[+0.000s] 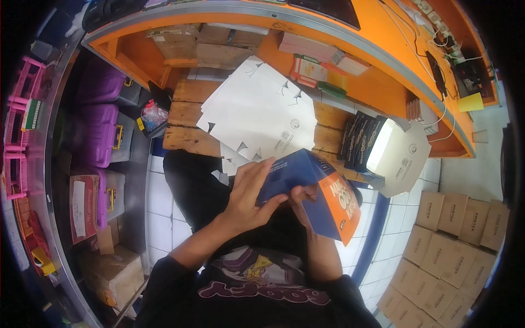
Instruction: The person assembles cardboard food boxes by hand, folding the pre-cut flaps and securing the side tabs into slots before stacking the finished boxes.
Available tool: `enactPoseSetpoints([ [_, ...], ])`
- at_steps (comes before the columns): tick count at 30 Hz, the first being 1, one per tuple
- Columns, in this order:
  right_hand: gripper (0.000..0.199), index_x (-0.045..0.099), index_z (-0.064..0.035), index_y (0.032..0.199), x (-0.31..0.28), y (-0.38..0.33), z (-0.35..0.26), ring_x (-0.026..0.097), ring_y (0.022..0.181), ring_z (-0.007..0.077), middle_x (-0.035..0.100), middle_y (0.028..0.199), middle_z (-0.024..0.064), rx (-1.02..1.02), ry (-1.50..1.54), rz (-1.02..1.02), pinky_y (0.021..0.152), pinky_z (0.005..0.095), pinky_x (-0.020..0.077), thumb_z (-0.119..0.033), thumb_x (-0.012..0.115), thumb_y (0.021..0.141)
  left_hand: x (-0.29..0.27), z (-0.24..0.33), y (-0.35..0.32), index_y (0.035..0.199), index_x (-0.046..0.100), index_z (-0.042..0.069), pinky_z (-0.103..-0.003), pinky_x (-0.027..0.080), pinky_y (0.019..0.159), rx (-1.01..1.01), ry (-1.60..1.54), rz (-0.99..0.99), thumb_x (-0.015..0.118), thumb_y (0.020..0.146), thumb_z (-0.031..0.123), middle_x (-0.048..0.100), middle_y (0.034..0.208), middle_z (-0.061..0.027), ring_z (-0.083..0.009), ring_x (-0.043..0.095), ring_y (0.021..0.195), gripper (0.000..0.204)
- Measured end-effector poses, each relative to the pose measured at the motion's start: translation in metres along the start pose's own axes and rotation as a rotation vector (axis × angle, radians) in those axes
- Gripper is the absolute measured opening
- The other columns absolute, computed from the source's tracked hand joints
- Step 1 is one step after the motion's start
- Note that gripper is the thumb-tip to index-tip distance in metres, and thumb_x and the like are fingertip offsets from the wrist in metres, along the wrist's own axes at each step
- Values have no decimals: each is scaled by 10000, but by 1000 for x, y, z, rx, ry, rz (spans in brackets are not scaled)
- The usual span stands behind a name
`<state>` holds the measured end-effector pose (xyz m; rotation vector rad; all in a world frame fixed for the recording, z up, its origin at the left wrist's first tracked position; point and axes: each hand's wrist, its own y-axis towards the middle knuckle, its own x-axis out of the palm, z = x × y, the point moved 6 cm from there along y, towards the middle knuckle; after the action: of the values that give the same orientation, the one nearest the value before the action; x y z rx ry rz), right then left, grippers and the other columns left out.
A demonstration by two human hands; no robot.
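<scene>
A blue and orange cardboard box (295, 170), partly folded, is held tilted above my lap. My left hand (247, 198) grips its blue left side, fingers laid along the panel and thumb at the lower edge. At the near edge, my right hand (304, 203) has its thumb against the card; its other fingers are hidden behind the box. Just beyond lies a fanned stack of flat white die-cut card sheets (257, 106), on a wooden bench (186, 120). Several dark blue folded boxes (358, 139) stand in a row to the right, beside a pale unfolded carton (402, 156).
An orange desk (394, 60) with a shelf beneath spans the far side. Cables (437, 71) hang at its right. Purple-lidded bins (98, 134) fill a rack on the left. Brown cartons (445, 257) are stacked at lower right on the white tiled floor (404, 216).
</scene>
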<state>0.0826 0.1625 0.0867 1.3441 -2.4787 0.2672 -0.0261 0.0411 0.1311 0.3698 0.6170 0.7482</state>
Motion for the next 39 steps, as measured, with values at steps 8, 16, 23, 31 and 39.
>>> enactPoseSetpoints([
  [8, 315, 664, 24, 1262, -10, -18, 5, 664, 1033, 152, 718, 1144, 76, 213, 28, 307, 880, 315, 538, -167, 680, 1011, -3, 9, 6, 1521, 389, -44, -513, 383, 1118, 1, -92, -199, 927, 718, 270, 494, 1467, -270, -435, 518, 1296, 1017],
  [16, 465, 564, 94, 1365, 8, -27, -24, 696, 1110, 250, 690, 1257, 168, 302, 575, 83, 967, 374, 566, -67, 675, 943, 5, -15, 6, 1647, 28, 22, -464, 322, 1195, -116, -303, -682, 891, 637, 206, 357, 1566, -313, -454, 357, 1469, 1341],
  [23, 745, 462, 15, 1479, -36, 0, 14, 646, 1227, 318, 610, 1390, 188, 236, 245, 61, 1074, 474, 499, -397, 743, 926, 49, -86, -58, 1620, 181, 14, -425, 427, 1117, -751, -858, -575, 750, 712, 127, 530, 1437, -237, -388, 533, 1334, 1078],
  [31, 724, 542, -89, 1453, 21, -22, 27, 531, 1377, 301, 559, 1497, 129, 35, -1556, -769, 1178, 499, 359, -293, 807, 810, 46, -134, -112, 1476, 491, 23, -363, 516, 1033, -1346, -1263, -152, 614, 829, 77, 598, 1379, -152, -251, 622, 1222, 660],
  [39, 147, 808, -96, 962, -5, 3, 27, 717, 812, 306, 772, 900, 90, 233, -1107, -514, 736, 372, 544, -198, 765, 866, -34, -65, -24, 1348, 683, 150, -471, 384, 1153, -136, -124, -656, 794, 805, 90, 515, 1517, -156, -353, 469, 1414, 558],
])
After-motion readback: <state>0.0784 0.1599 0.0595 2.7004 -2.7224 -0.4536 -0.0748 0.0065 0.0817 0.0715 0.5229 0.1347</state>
